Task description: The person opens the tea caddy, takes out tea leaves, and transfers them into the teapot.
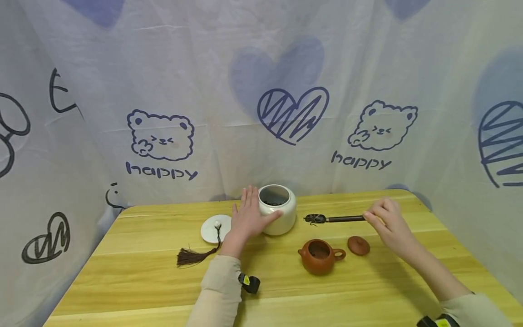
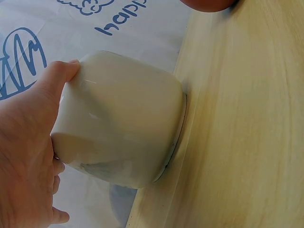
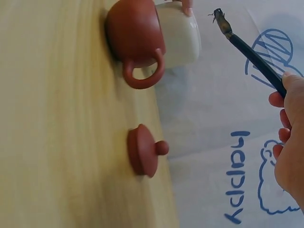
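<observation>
My left hand (image 1: 249, 218) holds the side of a white ceramic jar (image 1: 282, 222), with the thumb across its front and the fingers along its left side. Dark bits, like tea leaves (image 1: 271, 203), show inside the open jar. In my right hand (image 1: 390, 227) is the dark handle of a tea scoop (image 1: 345, 219), gripped near its end. Its tip carries dark leaves (image 3: 220, 18), with thin pieces sticking out, and hangs above the table right of the jar. A brown clay teapot (image 1: 320, 257) stands lidless below the scoop, dark bits inside.
The teapot's clay lid (image 1: 358, 245) lies right of its handle. Left of the jar lies a white lid (image 1: 210, 229) with a knob and a dark tassel (image 1: 192, 257). A printed cloth (image 1: 229, 150) hangs behind the wooden table (image 1: 143, 272).
</observation>
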### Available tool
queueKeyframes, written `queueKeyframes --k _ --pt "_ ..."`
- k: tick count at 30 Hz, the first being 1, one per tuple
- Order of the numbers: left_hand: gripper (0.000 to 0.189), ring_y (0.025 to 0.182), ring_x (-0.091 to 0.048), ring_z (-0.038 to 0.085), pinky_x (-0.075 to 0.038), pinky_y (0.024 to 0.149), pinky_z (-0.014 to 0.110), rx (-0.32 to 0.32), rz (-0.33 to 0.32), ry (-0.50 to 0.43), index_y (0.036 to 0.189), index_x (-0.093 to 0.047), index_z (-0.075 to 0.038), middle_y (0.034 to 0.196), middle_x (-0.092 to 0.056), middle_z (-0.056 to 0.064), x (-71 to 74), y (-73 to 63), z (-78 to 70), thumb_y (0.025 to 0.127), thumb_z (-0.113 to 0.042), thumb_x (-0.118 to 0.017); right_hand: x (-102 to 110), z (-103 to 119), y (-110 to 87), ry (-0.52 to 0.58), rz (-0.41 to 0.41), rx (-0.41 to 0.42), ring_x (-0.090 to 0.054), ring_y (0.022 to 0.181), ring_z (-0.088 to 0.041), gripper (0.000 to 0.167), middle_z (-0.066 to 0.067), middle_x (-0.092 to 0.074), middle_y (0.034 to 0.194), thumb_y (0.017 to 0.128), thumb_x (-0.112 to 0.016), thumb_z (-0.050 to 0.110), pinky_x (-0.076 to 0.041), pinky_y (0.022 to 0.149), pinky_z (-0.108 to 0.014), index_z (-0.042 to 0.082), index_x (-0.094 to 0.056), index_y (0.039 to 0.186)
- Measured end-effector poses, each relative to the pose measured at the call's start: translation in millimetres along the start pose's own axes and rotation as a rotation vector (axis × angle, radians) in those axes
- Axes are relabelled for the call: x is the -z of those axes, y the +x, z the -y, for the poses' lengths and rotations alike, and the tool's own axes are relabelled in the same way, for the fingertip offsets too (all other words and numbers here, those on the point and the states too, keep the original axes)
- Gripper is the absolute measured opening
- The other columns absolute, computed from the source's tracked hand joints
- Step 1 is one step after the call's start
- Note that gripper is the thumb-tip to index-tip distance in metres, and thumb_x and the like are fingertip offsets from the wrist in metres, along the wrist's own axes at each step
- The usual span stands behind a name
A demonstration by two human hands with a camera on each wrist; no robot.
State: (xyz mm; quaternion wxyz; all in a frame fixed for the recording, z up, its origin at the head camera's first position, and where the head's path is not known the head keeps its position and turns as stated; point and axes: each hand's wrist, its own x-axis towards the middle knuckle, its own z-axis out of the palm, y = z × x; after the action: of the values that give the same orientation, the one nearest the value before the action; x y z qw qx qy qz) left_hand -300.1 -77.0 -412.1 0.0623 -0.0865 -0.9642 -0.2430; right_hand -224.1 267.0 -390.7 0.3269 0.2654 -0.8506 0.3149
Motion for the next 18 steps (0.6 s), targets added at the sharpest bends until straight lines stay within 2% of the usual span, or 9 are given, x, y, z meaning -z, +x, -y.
queueKeyframes --k 11,18 --pt "0.111 0.154 -0.004 0.028 -0.011 0.12 0.062 -0.004 -0.006 -0.009 0.158 -0.01 -0.01 0.166 -0.008 0.01 0.2 -0.7 -0.3 0.08 -0.076 -0.054 7.7 -3.6 -34.1 -0.033 0.013 0.022 -0.03 0.088 -0.001 0.024 0.003 -0.045 0.085 0.089 -0.063 -0.002 -0.021 0.077 -0.023 0.016 -0.061 0.074" --pt "0.111 0.154 -0.004 0.028 -0.01 0.12 0.062 -0.003 0.0 -0.017 0.158 -0.009 -0.01 0.166 -0.007 0.01 0.6 -0.5 -0.7 0.081 -0.076 -0.054 9.3 -6.4 -43.5 -0.036 0.017 0.059 -0.032 0.088 -0.001 0.023 0.003 -0.046 0.086 0.086 -0.065 -0.002 -0.021 0.077 -0.024 0.017 -0.062 0.073"
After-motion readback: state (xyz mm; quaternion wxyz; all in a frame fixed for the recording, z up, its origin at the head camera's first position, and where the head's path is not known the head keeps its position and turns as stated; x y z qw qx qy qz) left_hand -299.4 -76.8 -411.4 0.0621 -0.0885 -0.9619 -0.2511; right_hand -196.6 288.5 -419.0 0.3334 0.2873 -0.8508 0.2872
